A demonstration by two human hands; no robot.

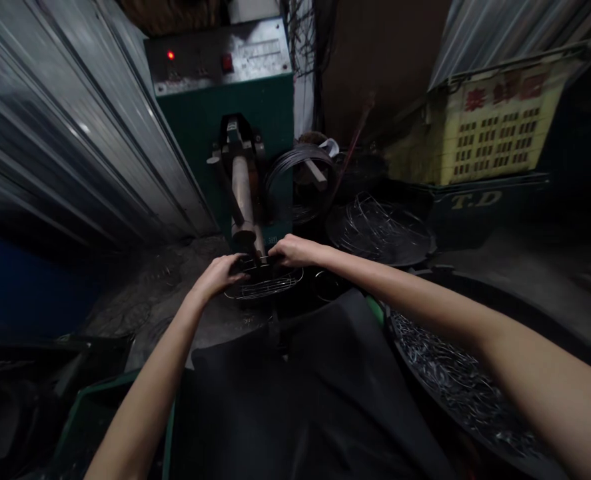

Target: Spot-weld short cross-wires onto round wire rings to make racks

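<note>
A wire rack [268,288] with rounded ends lies level below the tip of a green machine [180,127]. My left hand [222,272] grips the rack's left side, fingers curled at its far edge. My right hand [290,252] pinches the rack's far edge on the right, close to the machine's lower electrode. The machine's metal arm [242,193] reaches down between my two hands. Dim light hides exactly where the fingertips meet the wire.
A coil of wire [300,157] hangs beside the machine. At right are a pan of loose wires [380,230], a yellow crate [500,127] and a large tub of small metal pieces [450,373]. A green bin [75,413] stands at lower left.
</note>
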